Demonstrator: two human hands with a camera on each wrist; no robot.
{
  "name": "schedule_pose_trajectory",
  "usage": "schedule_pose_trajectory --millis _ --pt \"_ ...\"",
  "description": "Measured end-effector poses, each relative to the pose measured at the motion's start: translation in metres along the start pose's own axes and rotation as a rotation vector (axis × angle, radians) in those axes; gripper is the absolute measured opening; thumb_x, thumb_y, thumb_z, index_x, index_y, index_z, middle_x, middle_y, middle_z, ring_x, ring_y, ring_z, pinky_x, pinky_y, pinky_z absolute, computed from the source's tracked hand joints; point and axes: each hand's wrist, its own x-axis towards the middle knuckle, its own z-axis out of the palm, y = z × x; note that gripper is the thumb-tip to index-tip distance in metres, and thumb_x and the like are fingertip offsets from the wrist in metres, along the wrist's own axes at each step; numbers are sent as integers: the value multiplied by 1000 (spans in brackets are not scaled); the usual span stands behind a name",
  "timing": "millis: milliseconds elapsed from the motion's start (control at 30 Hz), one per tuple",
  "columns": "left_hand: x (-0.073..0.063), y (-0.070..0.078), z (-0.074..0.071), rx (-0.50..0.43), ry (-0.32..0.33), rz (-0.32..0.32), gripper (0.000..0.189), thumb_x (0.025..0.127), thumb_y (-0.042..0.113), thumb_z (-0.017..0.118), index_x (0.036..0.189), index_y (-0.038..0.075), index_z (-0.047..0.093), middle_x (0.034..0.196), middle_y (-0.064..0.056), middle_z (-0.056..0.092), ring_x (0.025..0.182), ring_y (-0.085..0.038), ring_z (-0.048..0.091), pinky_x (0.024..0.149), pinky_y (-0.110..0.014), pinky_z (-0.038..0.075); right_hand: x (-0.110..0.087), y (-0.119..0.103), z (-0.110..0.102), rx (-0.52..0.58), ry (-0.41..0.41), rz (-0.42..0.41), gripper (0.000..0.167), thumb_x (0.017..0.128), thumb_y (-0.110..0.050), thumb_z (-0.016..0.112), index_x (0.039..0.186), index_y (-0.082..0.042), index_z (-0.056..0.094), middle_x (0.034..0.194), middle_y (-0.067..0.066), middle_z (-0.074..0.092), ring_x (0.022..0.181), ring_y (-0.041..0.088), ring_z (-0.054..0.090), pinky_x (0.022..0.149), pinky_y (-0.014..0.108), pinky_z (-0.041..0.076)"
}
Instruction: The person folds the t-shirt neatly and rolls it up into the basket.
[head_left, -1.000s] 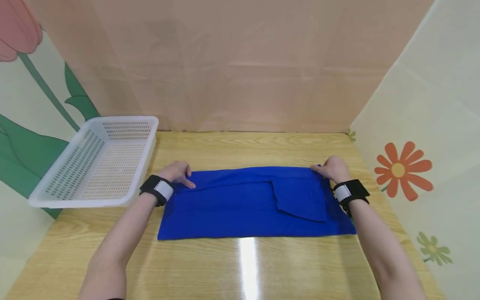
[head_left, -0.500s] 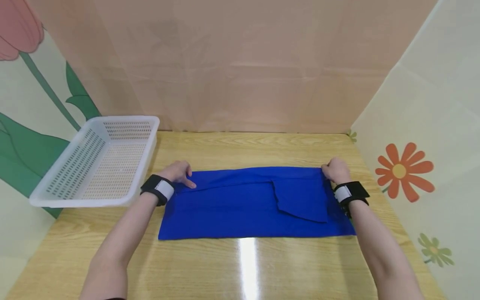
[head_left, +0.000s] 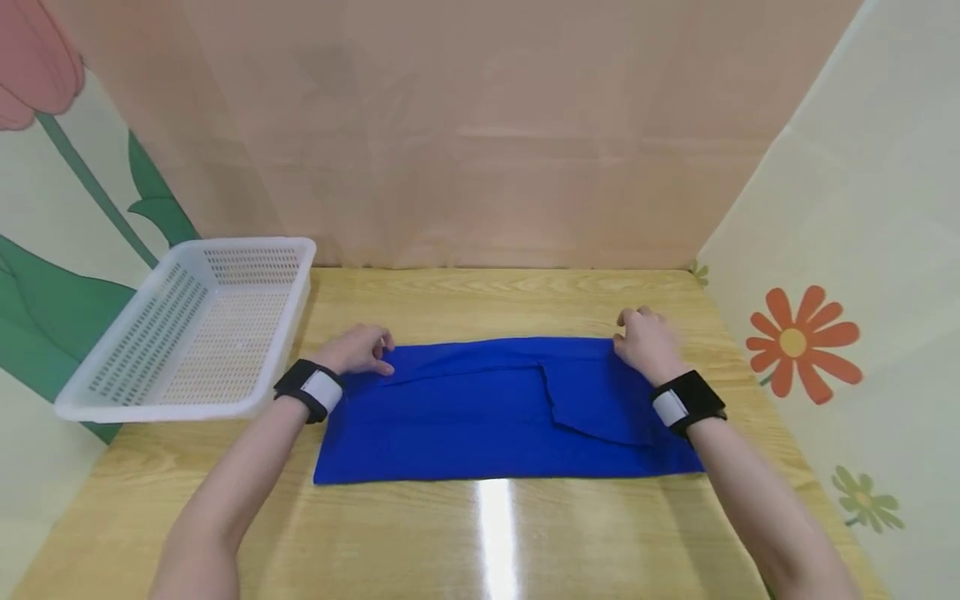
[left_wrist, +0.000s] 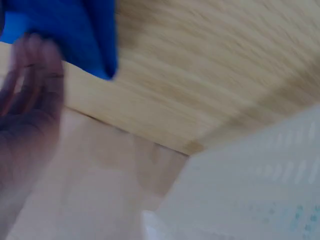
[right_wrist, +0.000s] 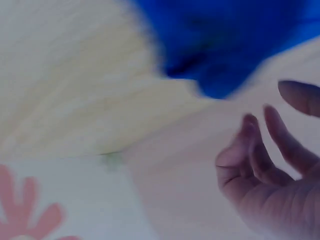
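Note:
A blue cloth (head_left: 457,417) lies folded into a long rectangle on the table, with a smaller folded flap (head_left: 600,400) over its right part. At its far left corner is my left hand (head_left: 360,348), thumb and fingers apart. The left wrist view shows the fingers (left_wrist: 50,60) of that hand nearly straight, their tips right at the cloth's edge. My right hand (head_left: 651,343) hovers by the far right corner. In the right wrist view its loosely bent fingers (right_wrist: 245,145) hold nothing, and a gap separates them from the cloth's corner (right_wrist: 220,82).
A white perforated plastic basket (head_left: 273,392) stands at the left, close to my left forearm. The wooden table (head_left: 390,537) ends at a pinkish backdrop (head_left: 480,208). A wall covering with printed flowers (head_left: 791,343) borders the right side.
My right hand has let go of the cloth's far right corner and shifted slightly left and away, its fingers loosening. My left hand stays at the left corner with small finger movements.

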Motion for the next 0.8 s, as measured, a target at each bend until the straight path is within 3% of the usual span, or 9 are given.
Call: schedule_pose_trajectory --millis 133,233,367,500,600,800 --pt "1 15 12 -30 22 219 30 79 19 67 105 6 58 89 -5 58 80 -18 53 71 -31 43 -12 -38 -4 51 -207 -67 36 82 -20 61 105 7 58 99 25 57 85 39 55 72 51 41" --pt "1 24 18 -5 -10 281 41 79 23 68 115 7 55 111 -9 54 102 -24 49 86 -37 39 -19 -57 -1 65 -365 -62 46 84 -27 58 114 9 52 109 27 54 98 41 51 80 54 38" --pt "-1 26 24 62 -106 269 61 80 31 66 132 10 42 138 -11 31 126 -29 26 99 -44 25 -23 -63 13 23 -465 -38 60 85 -33 57 120 13 42 117 35 44 110 50 37 91 59 26" --pt "-3 22 28 79 -206 222 74 82 42 59 141 13 24 147 -8 9 132 -30 8 102 -47 15 -22 -70 26 -57 -519 12 68 88 -39 50 125 17 33 121 43 31 115 56 24 94 62 17" --pt "-3 20 29 83 -236 192 86 76 53 60 142 16 17 148 -6 3 133 -29 2 103 -49 9 -19 -77 32 -123 -535 46 68 91 -37 43 126 19 29 123 46 25 118 56 19 94 63 14" --pt "-2 19 33 204 -233 242 104 68 63 61 143 13 8 148 -8 -3 133 -30 -4 99 -57 7 -15 -80 39 -141 -555 106 68 93 -37 38 130 18 22 127 46 16 117 60 12 90 66 18"
